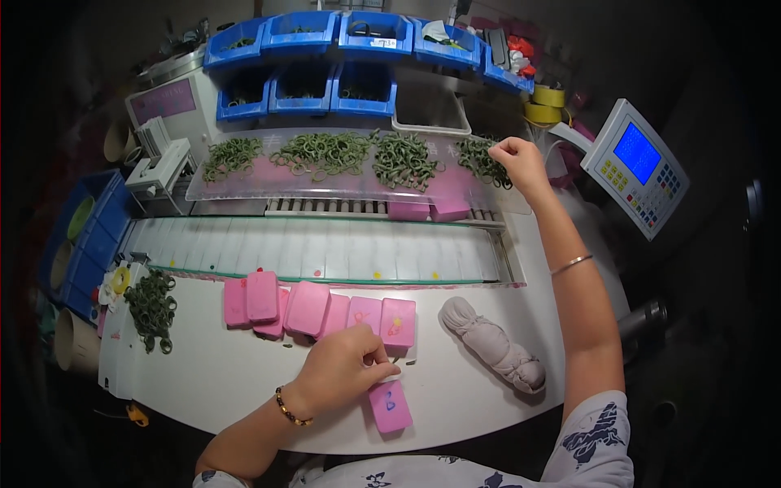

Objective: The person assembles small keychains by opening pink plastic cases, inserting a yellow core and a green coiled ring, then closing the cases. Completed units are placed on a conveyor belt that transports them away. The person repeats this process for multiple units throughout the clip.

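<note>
Fingers pinched together, my right hand (pixel 521 163) is at the right end of a clear plastic shelf, against a pile of dark green rings (pixel 483 163). Whatever it pinches is too small to make out. My left hand (pixel 346 368) is low over the white table, its thumb and fingers closed at the top edge of a pink block (pixel 390 407) with a blue mark. A small whitish bit shows at the thumb tip, too small to name. Just beyond this hand lies a row of pink blocks (pixel 307 307), some overlapping, some with small coloured marks.
More green ring piles lie along the clear shelf (pixel 277 187), and another heap (pixel 152 309) is at the table's left. Blue bins (pixel 297 31) stand behind. A grey cloth bundle (pixel 492 346) lies right. A control panel with blue screen (pixel 639 167) stands far right.
</note>
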`<state>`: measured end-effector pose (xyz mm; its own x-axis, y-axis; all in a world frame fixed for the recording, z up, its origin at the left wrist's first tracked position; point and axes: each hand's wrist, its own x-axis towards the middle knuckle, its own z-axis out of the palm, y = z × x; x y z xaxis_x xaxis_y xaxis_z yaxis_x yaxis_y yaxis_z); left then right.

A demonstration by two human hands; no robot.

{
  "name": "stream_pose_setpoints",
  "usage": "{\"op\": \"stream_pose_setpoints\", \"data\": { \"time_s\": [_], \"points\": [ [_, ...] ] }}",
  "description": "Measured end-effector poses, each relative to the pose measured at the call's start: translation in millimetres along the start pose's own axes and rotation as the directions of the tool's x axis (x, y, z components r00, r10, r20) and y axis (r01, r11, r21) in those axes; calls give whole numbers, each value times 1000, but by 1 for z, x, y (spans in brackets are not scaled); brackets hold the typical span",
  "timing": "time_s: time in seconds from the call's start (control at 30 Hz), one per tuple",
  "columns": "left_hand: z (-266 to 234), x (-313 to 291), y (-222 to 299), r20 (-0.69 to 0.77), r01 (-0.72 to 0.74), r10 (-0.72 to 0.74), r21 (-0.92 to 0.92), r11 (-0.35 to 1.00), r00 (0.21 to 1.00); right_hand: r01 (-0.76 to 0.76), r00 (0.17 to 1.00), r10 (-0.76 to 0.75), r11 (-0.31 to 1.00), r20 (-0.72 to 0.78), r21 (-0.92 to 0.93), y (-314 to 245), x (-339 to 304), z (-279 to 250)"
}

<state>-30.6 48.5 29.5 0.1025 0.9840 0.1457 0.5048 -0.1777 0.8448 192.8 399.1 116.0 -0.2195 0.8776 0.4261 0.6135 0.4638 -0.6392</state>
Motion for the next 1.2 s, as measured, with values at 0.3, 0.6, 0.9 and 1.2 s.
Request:
{"op": "stream_pose_setpoints", "data": {
  "time_s": [0.3, 0.6, 0.9, 1.2],
  "points": [
    [-15, 3, 10, 118, 306, -295, -588, 748, 948, -205, 944, 330, 542, 17, 815, 15, -11, 5],
    [-5, -5, 2, 55, 128, -241, -946, 297, 969, -534, 845, 155, 181, 512, 826, -84, -197, -9],
    [-3, -4, 9, 61, 146, -201, -883, 445, 978, -521, 853, 110, 232, 510, 821, -97, -297, 22],
    [5, -6, 8, 86, 154, -161, -860, 486, 983, -485, 874, 152, 319, 461, 814, -100, -309, 27]
  ]
}}
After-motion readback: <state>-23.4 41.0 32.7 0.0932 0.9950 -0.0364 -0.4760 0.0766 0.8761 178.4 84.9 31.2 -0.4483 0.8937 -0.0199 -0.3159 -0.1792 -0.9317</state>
